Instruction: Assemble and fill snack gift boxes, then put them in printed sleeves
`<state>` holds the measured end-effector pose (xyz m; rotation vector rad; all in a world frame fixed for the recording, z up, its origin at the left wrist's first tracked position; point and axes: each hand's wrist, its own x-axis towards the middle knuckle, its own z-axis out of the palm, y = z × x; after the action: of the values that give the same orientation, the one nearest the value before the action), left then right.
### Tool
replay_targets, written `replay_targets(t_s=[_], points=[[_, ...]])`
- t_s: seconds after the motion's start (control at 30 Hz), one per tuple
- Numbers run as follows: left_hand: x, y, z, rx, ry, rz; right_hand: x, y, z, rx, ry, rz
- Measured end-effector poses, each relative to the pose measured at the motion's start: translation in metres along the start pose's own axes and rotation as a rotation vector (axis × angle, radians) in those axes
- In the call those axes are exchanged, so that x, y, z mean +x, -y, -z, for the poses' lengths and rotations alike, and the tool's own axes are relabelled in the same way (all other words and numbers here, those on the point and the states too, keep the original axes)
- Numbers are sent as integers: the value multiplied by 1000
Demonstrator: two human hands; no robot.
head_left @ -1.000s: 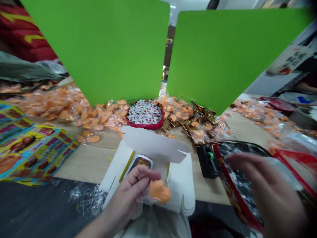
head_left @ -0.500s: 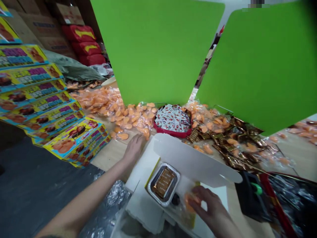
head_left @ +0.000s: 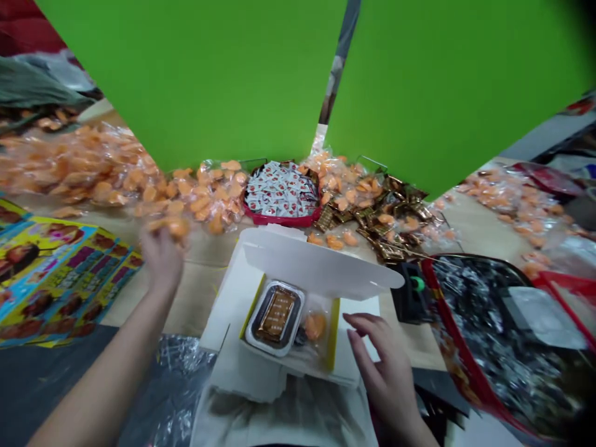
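Observation:
An open white carton point(head_left: 228, 292) with yellow inner edges lies before me. Inside it, a foil tray point(head_left: 298, 298) holds a brown-gold packet point(head_left: 275, 313); beside the tray is an orange piece in clear wrap point(head_left: 315, 325), with something small and dark next to it. My right hand point(head_left: 384, 354) is at the carton's right side, fingers apart and nothing in them. Off to the left, my left hand point(head_left: 162, 257), smeared by motion, grips a wrapped orange piece point(head_left: 176, 227) in front of the orange pile point(head_left: 112, 180).
Beyond the carton, a red tray point(head_left: 270, 220) holds small white sachets. Brown-gold packets point(head_left: 393, 214) lie right of it. A larger red-rimmed tray point(head_left: 442, 310) of clear wrapped pieces stands at right, printed yellow cartons point(head_left: 60, 273) at left. Green panels point(head_left: 223, 81) close off the back.
The view has swung right and down. My right hand has let go of a wrapped orange piece, which now lies in the carton. My left hand has lifted another from the pile and moved left.

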<state>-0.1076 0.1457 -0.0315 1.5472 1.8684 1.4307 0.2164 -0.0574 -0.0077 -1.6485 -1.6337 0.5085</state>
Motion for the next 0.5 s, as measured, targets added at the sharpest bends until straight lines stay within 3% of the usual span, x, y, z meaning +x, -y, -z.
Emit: replay_targets(t_s=[0.03,0.07,0.13,0.17,0.23,0.3,0.4,0.5], points=[[-19,-9,12,-41,-19,31,2,12,-5,141,67,-13],[-42,-20,21,-142,61,116,4,23,-12,277,150,-24],[-93,-42,28,-296,389,293,11,41,-28,470,323,-58],[-116,-51,26,-329,559,305,14,47,-36,516,388,-84],[-148,-64,13,-333,731,301,18,48,-47,537,415,-179],[-159,-65,-5,-343,803,312,19,37,-50,522,301,-319],[-148,-56,-30,-301,767,261,15,9,-49,397,120,-507],[-136,-49,-46,-113,747,-5,7,-15,-54,51,43,-413]])
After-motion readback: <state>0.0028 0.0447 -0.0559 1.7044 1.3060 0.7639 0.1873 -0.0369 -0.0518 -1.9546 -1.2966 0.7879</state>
